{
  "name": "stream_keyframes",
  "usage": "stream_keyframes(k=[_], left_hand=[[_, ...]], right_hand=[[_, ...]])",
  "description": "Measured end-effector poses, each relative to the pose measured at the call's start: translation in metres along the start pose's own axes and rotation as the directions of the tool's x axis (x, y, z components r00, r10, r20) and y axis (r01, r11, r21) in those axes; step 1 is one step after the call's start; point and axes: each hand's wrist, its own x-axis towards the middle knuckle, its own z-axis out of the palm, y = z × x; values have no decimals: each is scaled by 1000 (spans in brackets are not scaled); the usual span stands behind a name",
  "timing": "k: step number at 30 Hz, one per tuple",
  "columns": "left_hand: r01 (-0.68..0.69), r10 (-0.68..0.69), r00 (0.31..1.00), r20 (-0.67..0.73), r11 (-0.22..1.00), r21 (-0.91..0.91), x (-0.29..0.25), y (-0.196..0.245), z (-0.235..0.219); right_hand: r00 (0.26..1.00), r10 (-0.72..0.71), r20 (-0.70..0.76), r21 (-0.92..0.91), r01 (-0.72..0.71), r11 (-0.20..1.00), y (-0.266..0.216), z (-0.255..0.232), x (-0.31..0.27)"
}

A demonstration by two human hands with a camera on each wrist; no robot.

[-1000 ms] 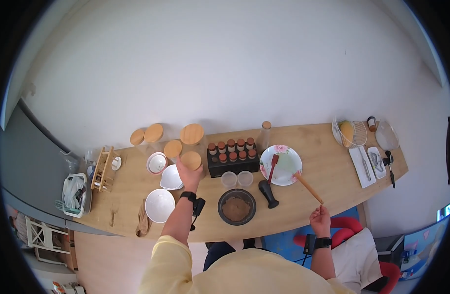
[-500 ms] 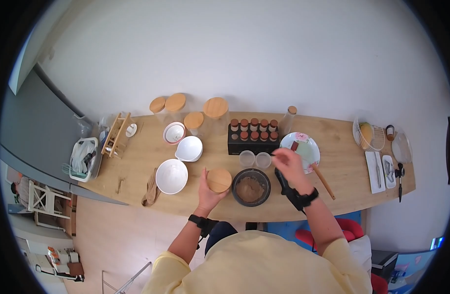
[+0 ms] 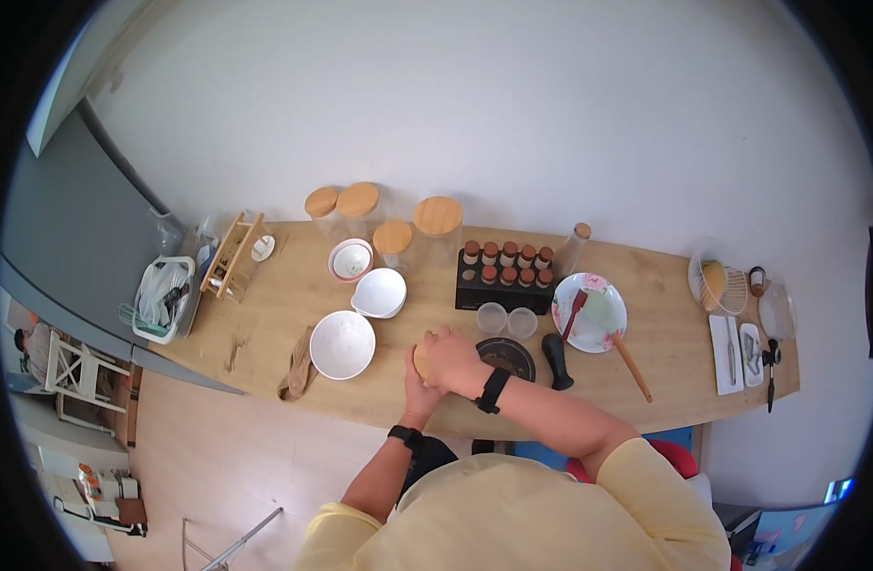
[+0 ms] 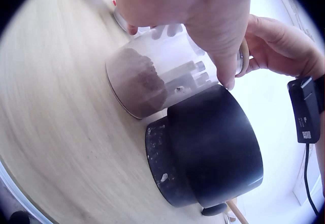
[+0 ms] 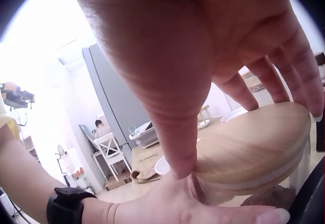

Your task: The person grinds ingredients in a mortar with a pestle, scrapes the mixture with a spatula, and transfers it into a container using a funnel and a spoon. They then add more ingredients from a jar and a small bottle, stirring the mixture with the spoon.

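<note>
My left hand (image 3: 417,398) is wrapped around a clear jar (image 4: 134,74) with brown powder in its lower part. The jar stands at the table's front, close beside a black bowl (image 4: 218,142). Over its top reaches my right hand (image 3: 452,362), gripping the round wooden lid (image 5: 254,145) by its edge, thumb on the near side and fingers across the far side. The lid sits at the jar's mouth, a pale seal ring under the wood. In the head view, the right hand and forearm hide most of the jar and part of the bowl.
White bowls (image 3: 342,344) stand left of the jar, with more wooden-lidded jars (image 3: 438,217) behind. Two small clear cups (image 3: 491,320) sit before a black spice rack (image 3: 470,295). Farther right are a black-handled tool (image 3: 555,362) and a floral plate (image 3: 598,335) carrying utensils.
The left hand brought the jar from the back group to the front, beside the black bowl. The right hand left the wooden handle by the plate, crossed leftward and took hold of the lid.
</note>
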Motion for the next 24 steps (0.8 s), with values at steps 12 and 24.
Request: stream_keyframes(k=[12, 24], left_hand=[[-86, 61, 989, 133, 977, 196, 16, 4, -18], [-126, 106, 987, 125, 977, 173, 19, 13, -20]], right_hand=[[941, -333, -52, -183, 319, 930, 15, 16, 16], [997, -57, 59, -210, 69, 975, -4, 15, 22]])
